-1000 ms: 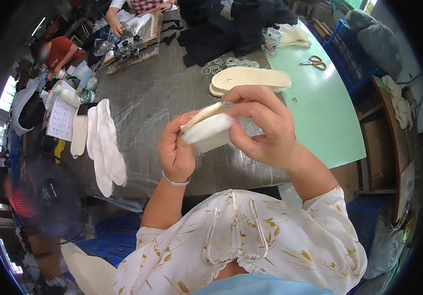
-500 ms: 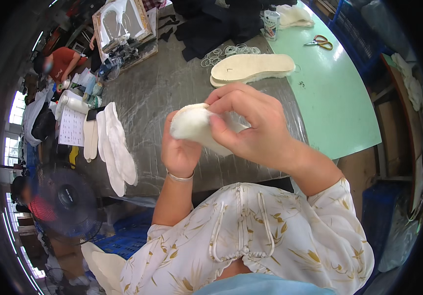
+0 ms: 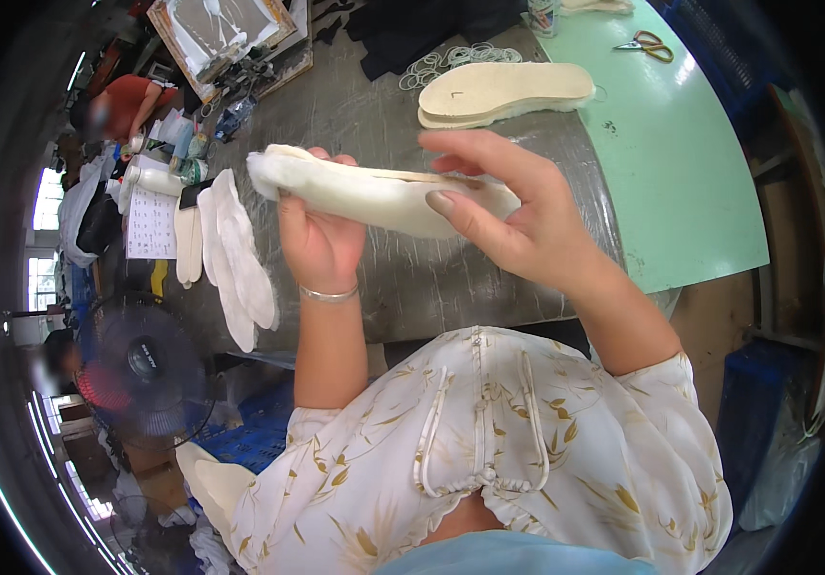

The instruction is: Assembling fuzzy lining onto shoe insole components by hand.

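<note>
Hands first: my left hand and right hand both grip one fluffy white insole above the desk. I judge the work mid-way; two insoles lie stacked, more white pieces wait at left.

I hold the fleece-lined insole level above the table, my left hand under its left end, my right hand around its right end. Behind it on the table lies a stack of insoles, scissors farther right. Fleece cut-outs lie left of my left hand, a fan below them.
</note>
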